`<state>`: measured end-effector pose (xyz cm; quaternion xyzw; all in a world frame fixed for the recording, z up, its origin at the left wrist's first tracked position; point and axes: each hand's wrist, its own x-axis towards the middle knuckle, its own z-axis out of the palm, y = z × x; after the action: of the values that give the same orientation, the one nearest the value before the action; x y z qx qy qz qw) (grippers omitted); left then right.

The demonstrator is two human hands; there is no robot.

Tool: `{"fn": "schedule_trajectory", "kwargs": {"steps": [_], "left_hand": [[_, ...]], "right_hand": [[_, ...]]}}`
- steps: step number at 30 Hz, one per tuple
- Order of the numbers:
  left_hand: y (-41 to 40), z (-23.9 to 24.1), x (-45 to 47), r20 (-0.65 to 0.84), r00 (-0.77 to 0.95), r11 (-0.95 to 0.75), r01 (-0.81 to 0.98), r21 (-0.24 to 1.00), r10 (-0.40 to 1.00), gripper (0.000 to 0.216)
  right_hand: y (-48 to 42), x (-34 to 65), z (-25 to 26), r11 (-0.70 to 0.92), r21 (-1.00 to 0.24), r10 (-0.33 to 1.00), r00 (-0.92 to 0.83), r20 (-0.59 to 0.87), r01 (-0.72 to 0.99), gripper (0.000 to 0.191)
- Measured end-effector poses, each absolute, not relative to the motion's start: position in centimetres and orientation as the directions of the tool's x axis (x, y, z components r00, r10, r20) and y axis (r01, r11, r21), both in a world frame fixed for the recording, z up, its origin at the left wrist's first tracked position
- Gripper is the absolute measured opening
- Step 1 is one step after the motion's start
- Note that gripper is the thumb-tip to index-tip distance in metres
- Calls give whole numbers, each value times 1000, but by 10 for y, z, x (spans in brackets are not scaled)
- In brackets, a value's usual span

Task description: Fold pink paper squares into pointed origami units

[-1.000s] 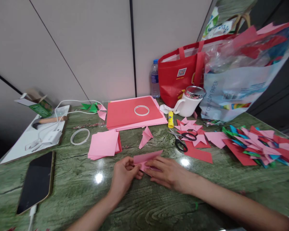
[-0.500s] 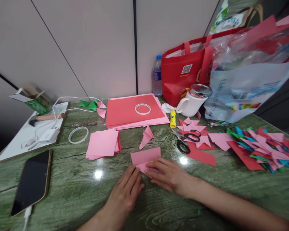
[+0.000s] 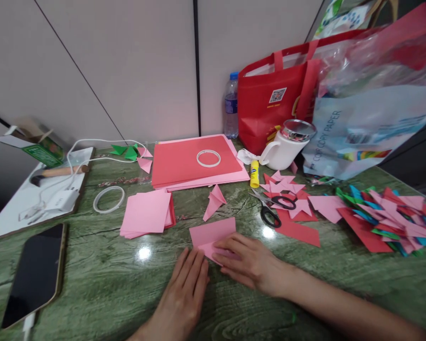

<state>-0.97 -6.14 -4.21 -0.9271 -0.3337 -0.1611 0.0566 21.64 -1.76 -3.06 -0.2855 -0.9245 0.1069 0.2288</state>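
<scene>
A piece of pink paper (image 3: 213, 229) with a crease across it lies on the green table in front of me, its far flap tilted up. My right hand (image 3: 253, 260) holds its near right part, the fingers over the paper and covering that side. Palm down at the near left edge is my left hand (image 3: 186, 289), fingers stretched out and the tips touching or nearly touching the paper. Just beyond stands a folded pink paper piece (image 3: 215, 202). To the left sits a stack of pink paper squares (image 3: 145, 212).
Scissors (image 3: 270, 218) lie right, by cut paper stars and a glue stick (image 3: 254, 174). Behind are red sheets (image 3: 181, 161) with a tape roll (image 3: 208, 158), a white mug (image 3: 280, 150), a bottle (image 3: 230, 109) and bags. A phone (image 3: 35, 274) lies left; a colourful paper heap (image 3: 394, 218) right.
My left hand has drawn slightly back toward me and its thumb is now close against the fingers. My right hand stays on the paper. The view has shifted slightly.
</scene>
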Motion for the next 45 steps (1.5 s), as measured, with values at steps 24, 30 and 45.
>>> {"fn": "schedule_trajectory", "kwargs": {"steps": [24, 30, 45], "left_hand": [[-48, -21, 6, 329, 638, -705, 694, 148, 697, 26], [-52, -19, 9, 222, 647, -680, 719, 144, 730, 24], [-55, -16, 12, 127, 712, -720, 694, 28, 691, 46]], "right_hand": [[-18, 215, -34, 835, -276, 549, -738, 391, 475, 30], [-19, 214, -32, 820, -298, 572, -729, 376, 489, 28], [-21, 219, -27, 834, -222, 551, -786, 282, 505, 25]]}}
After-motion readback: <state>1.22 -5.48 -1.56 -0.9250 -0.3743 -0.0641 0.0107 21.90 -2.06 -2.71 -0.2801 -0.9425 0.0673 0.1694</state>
